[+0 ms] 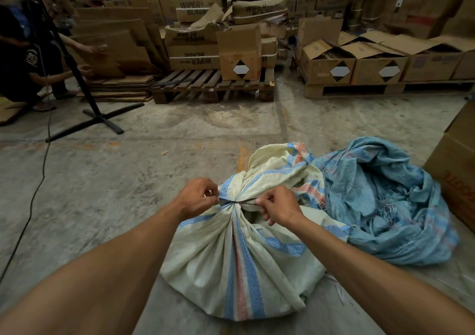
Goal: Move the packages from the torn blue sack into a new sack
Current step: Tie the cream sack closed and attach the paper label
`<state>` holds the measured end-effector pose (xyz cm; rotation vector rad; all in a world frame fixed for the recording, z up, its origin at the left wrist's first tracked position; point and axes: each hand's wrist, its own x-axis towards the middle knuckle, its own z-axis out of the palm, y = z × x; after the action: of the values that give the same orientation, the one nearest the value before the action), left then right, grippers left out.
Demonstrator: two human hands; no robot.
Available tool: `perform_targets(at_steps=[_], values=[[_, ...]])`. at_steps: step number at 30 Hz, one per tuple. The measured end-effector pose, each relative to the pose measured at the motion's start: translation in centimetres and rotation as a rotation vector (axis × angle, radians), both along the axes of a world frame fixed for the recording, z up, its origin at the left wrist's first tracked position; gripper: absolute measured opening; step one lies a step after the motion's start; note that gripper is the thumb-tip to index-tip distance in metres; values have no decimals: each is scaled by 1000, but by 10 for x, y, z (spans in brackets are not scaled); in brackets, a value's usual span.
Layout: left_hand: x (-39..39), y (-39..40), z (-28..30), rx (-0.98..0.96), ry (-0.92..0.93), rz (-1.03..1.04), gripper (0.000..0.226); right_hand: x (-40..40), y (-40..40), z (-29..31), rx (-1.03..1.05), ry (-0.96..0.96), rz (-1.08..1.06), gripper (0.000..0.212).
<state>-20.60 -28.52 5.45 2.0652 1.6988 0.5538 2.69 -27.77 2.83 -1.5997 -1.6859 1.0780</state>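
A person's left hand and right hand each pinch an end of a thin dark cord drawn round the gathered neck of a bulging cream woven sack with blue and red stripes on a concrete floor; the crumpled, frayed blue woven sack lies slack, touching its right side

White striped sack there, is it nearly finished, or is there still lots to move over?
Nearly finished, it seems. The torn blue sack lies crumpled and slack, and the white striped sack bulges full. In hand: the left hand and right hand pull a dark cord tight round its gathered neck. Left: finishing the knot.
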Motion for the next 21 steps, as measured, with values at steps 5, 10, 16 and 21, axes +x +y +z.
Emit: perform_targets(at_steps=[5,10,16,21], values=[[-8,0,-8,-51,-54,49,23,2,1,-10,54,-75,6,19],[9,-2,-23,-359,-356,139,26,10,-2,-24,243,-188,-50,22],[38,-13,-51,-368,-193,120,74,61,-8,-49,-10,-640,542,93],[44,-8,-53,-202,-264,130,44,63,-3,-63,113,-675,403,22]])
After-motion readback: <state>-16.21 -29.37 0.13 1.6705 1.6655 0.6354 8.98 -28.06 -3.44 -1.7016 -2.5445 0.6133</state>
